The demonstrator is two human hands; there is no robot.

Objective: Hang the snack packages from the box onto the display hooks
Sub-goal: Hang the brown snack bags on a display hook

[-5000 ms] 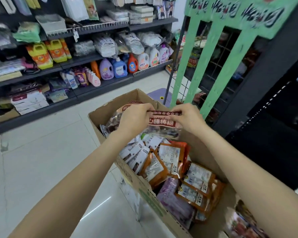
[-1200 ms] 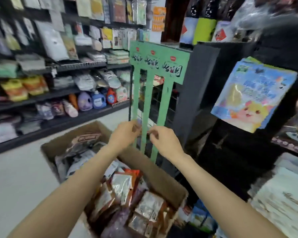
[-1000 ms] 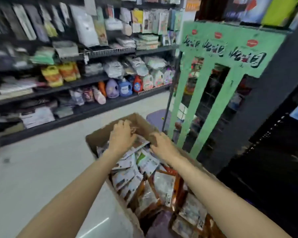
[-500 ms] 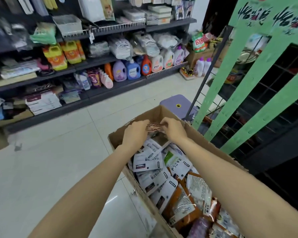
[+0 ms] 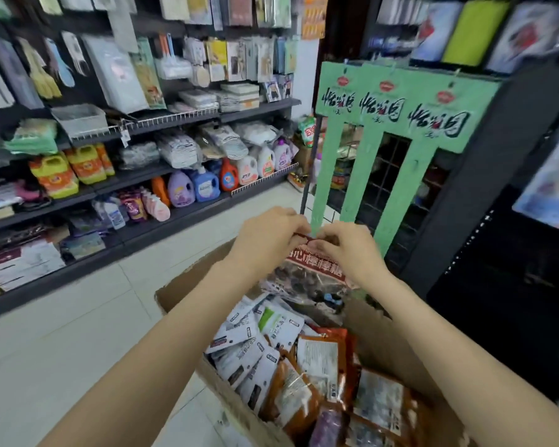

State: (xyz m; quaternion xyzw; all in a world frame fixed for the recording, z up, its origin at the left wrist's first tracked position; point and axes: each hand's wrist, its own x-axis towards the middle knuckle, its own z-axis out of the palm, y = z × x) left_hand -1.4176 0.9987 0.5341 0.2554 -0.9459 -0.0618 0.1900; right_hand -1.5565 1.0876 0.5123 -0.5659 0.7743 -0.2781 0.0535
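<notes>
Up above the cardboard box [image 5: 188,282], one clear snack package [image 5: 307,279] with a red header band hangs from both hands. The left hand [image 5: 265,240] and the right hand [image 5: 349,250] each pinch its top edge with curled fingers, close together, just in front of the lowest part of the green display rack [image 5: 397,114]. White characters run across the red band, but blur keeps them from being read with certainty. That rack shows three header panels, each with a small red oval logo above black brush-style writing, and three green strips run down from them.

Inside the box lie many more packets: a cluster of white ones [image 5: 252,346] with black label patches toward the far end, orange-brown ones [image 5: 317,366] with white printed labels nearer the camera, and one purple packet [image 5: 328,427] at the bottom edge. An exact count is not possible, since they overlap.

Across the aisle, black shelves [image 5: 181,117] carry detergent bottles [image 5: 204,185].
</notes>
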